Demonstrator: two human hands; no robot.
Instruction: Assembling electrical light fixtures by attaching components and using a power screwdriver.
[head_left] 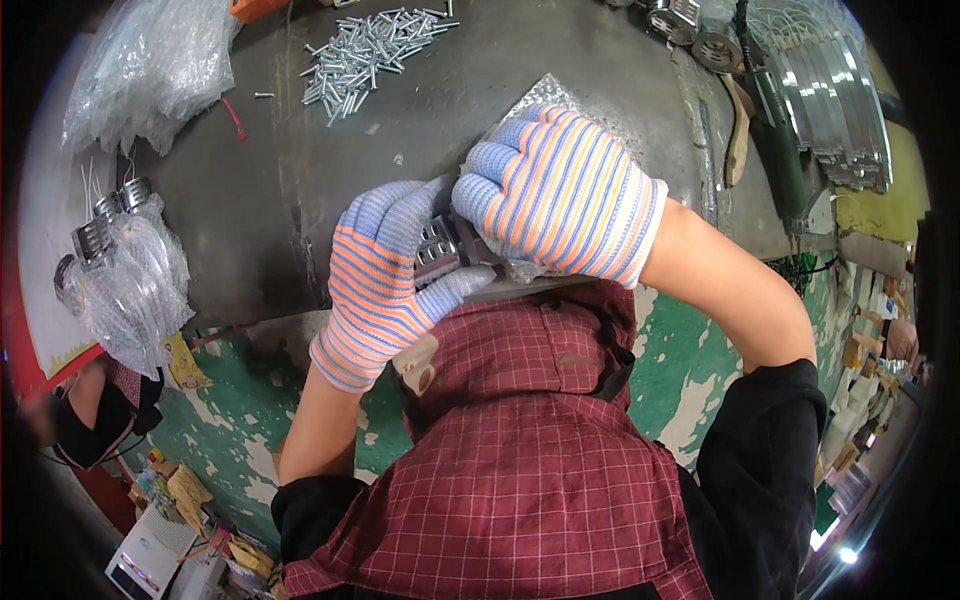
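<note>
My left hand (380, 270), in a striped knit glove, closes around a slotted metal part (434, 246). Its thumb lies along the near side and its fingers along the far side. My right hand (555, 195), gloved alike, is curled into a fist just right of the part, fingers pressed together. Whatever those fingers grip is hidden beneath them. Under and beyond the right hand lies a sheet of bubble wrap (548, 92) on the dark metal tabletop (240, 220). Both hands are close to the table's near edge.
A pile of silvery screws (365, 55) lies at the far side. Bubble wrap (150, 75) and wrapped slotted parts (125, 260) are on the left. To the right are a wooden-handled tool (738, 135), a green power tool (778, 150) and stacked metal strips (825, 95). Another person's arm (88, 395) shows at lower left.
</note>
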